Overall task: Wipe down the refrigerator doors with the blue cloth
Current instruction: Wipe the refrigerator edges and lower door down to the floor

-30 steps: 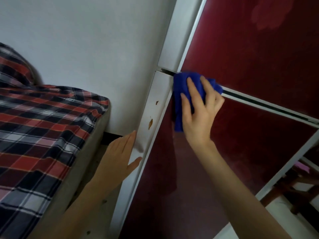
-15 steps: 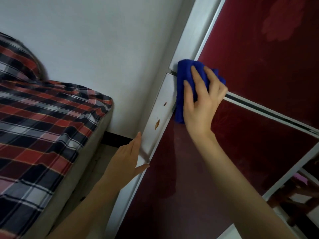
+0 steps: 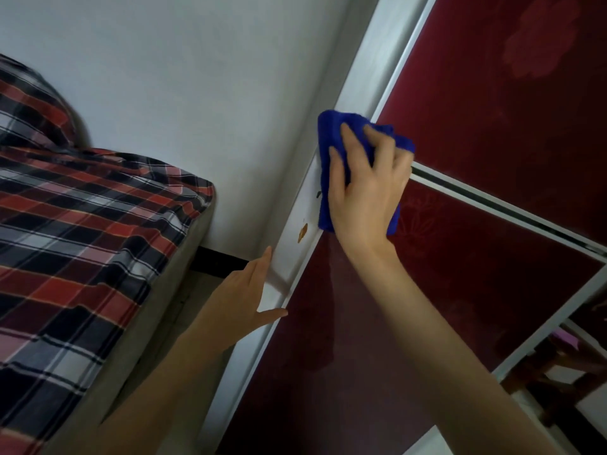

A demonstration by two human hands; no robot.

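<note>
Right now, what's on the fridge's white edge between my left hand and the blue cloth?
In the head view, a small orange-brown spot sits on the white edge between left hand and blue cloth.

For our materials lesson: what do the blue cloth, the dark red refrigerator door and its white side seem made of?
Blue cloth: soft, fuzzy fabric, perhaps microfibre; it bunches in folds. Refrigerator door: glossy, probably glass or lacquer; it mirrors the arm. White side: likely painted metal; rust-coloured chips show.

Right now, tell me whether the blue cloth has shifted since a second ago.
Yes. The blue cloth under the right hand has slid left onto the white side panel, nearer the orange rust spot.
</note>
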